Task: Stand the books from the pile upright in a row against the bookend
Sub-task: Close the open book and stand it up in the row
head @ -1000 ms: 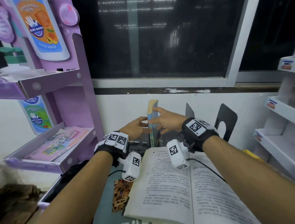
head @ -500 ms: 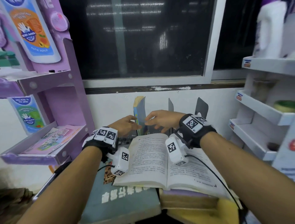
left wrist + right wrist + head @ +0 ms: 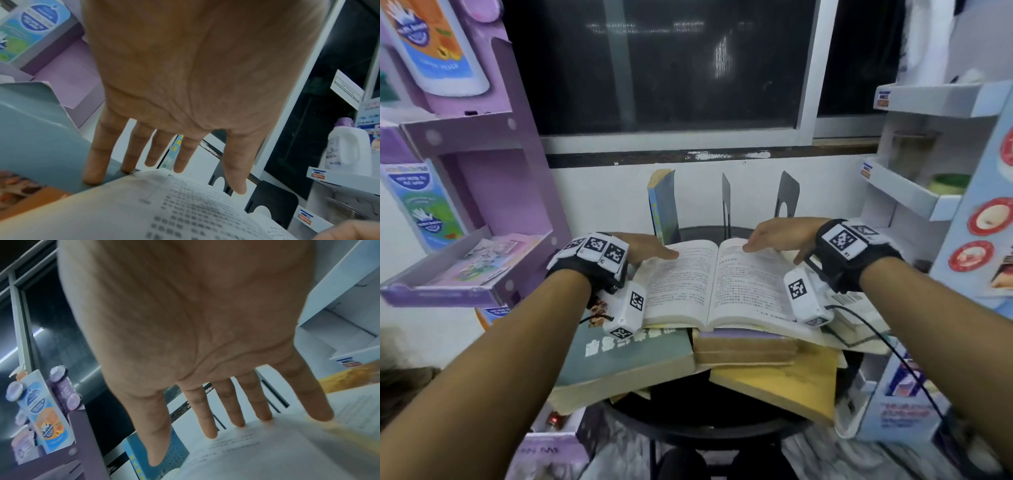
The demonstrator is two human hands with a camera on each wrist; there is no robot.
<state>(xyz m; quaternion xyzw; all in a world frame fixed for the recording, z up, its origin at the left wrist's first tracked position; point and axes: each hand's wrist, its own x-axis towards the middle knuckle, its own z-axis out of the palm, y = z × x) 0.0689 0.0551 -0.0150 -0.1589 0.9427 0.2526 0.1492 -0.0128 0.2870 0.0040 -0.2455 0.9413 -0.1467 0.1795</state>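
An open book (image 3: 715,284) lies face up on top of the pile. My left hand (image 3: 654,248) rests flat on its left page and my right hand (image 3: 770,245) on its right page, fingers straight in both wrist views. Behind them a blue book (image 3: 662,205) stands upright on the black stand, left of two dark bookend plates (image 3: 726,202) (image 3: 787,198). In the left wrist view my left hand (image 3: 179,167) spreads over the open book (image 3: 164,211), little finger on a grey cover (image 3: 41,138). My right hand (image 3: 209,434) touches the page's far edge (image 3: 267,451).
Under the open book lie a grey-green book (image 3: 626,359), a purple-edged book (image 3: 743,342) and a yellow book (image 3: 784,383), overhanging the round black table (image 3: 705,421). A purple display shelf (image 3: 465,274) stands close on the left, a white shelf unit (image 3: 914,198) on the right.
Both hands have let go of the upright blue book and drawn back down onto the open book's pages. The head view has tilted down, showing more of the pile.
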